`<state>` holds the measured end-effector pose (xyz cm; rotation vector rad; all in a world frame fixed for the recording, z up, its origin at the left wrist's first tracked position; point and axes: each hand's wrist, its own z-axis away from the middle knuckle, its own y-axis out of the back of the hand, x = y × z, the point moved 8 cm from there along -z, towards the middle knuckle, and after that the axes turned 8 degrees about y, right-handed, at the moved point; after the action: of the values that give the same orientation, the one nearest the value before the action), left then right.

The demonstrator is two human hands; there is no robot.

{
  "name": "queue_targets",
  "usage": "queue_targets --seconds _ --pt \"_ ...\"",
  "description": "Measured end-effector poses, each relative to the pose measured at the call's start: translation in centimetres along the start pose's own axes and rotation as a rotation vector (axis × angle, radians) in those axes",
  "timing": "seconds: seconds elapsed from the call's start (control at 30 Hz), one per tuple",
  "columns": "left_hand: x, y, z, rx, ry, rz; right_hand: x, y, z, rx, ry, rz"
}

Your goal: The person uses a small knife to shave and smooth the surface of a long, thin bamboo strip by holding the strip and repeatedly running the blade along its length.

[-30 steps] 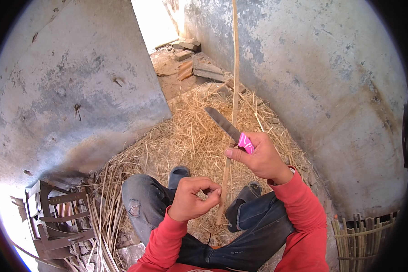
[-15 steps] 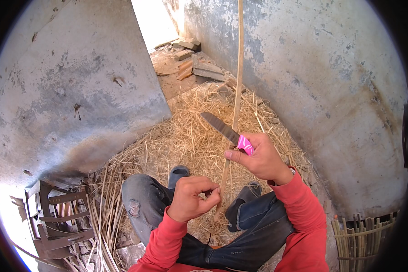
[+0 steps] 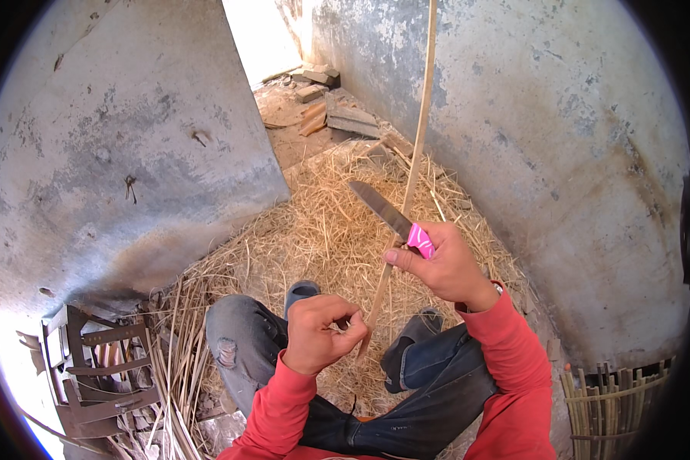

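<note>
A long thin bamboo strip (image 3: 415, 153) rises from my lap to the top of the picture. My left hand (image 3: 320, 334) is closed around its lower end, just above my knees. My right hand (image 3: 446, 266) grips a knife with a pink handle (image 3: 420, 239); its grey blade (image 3: 379, 208) points up and left and lies against the strip. I sit on the floor in red sleeves and dark jeans, with grey shoes (image 3: 302, 290) resting on the straw.
Straw and shavings (image 3: 322, 222) cover the floor between two stained concrete walls. Bricks and boards (image 3: 330, 115) lie by the bright doorway at the back. A dark metal frame (image 3: 100, 368) and loose reeds are at lower left, a bamboo basket (image 3: 617, 402) at lower right.
The strip's top has swung to the right. The knife has slid slightly down and right along the strip. My left hand keeps its hold.
</note>
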<state>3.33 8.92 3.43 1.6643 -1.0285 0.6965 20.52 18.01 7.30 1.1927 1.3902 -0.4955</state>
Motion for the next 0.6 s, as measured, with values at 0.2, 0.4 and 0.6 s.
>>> queue_targets --seconds 0.2,0.4,0.6 --pt "-2.8 -0.5 0.6 -0.003 0.335 0.423 0.9 1.1 0.0 0.07 -0.071 -0.189" --pt "-2.5 -2.5 2.5 -0.348 0.414 0.703 1.2 2.4 -0.1 0.207 -0.058 -0.23" --pt "-1.9 -2.2 2.1 -0.456 0.352 1.019 1.1 2.8 0.2 0.229 -0.005 -0.074"
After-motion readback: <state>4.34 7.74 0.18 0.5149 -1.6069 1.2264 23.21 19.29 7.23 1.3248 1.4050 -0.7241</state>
